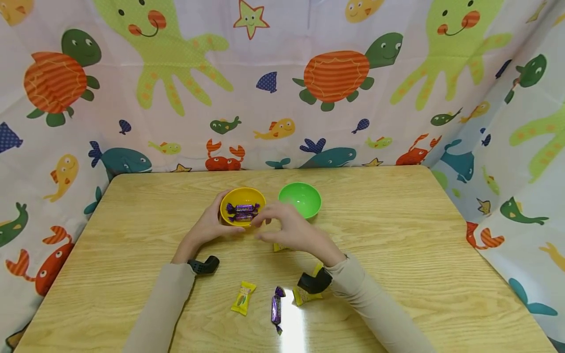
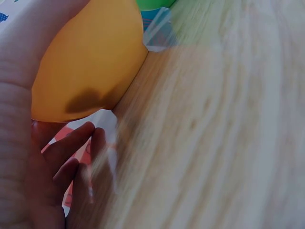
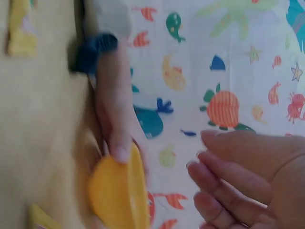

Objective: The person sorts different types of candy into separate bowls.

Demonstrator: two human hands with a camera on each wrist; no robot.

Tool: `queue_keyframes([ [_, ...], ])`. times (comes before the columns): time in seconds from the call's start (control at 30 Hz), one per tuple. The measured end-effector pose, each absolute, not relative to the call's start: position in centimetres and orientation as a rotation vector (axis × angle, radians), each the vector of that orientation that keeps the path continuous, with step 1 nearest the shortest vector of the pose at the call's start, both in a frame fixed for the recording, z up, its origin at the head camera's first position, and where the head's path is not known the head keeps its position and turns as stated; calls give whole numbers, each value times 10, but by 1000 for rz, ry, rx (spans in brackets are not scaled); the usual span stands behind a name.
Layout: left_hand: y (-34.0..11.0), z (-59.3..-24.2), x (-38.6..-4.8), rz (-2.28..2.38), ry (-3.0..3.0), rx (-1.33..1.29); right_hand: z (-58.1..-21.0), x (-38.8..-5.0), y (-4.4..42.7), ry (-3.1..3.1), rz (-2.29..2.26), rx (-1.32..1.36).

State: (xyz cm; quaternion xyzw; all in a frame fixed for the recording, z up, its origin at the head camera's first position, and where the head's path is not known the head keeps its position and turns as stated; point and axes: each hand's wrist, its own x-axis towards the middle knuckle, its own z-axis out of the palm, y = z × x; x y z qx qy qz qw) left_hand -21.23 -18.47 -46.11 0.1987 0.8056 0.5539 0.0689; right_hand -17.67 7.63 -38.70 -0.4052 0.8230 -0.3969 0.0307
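Hand (image 1: 206, 224) curved around yellow bowl (image 1: 243, 195)

Camera views: 3.
1. Head: is looking forward and down over the table (image 1: 397, 235), is sitting farthest from the work, and is facing the printed curtain (image 1: 273, 54).
2. Left wrist: is looking along the left hand (image 1: 205, 224) from very near, tipped sideways; the outer wall of the yellow bowl (image 1: 243, 195) is filling the upper left, table the right.
3. Right wrist: is lying on its side, table at left, curtain at right; is looking past the right hand (image 1: 289, 228) toward the left hand and bowl.
Shared: all 3 are showing the yellow bowl and left hand; 1 and 2, the green bowl (image 1: 302, 197); 1 and 3, the right hand.
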Motion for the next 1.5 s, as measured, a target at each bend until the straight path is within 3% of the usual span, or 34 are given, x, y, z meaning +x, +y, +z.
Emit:
queue_keyframes([
  [0.3,-184,-461,-213,1646,2455,590,-424,-151,95,2031,-1204,-1279],
  [0.73,-182,-460,-212,1622,2477,584,-463,-154,103,1741,-1018,-1384],
  [1.5,-184,-461,-212,1623,2472,590,-465,-146,97,1865,-845,-1490],
])
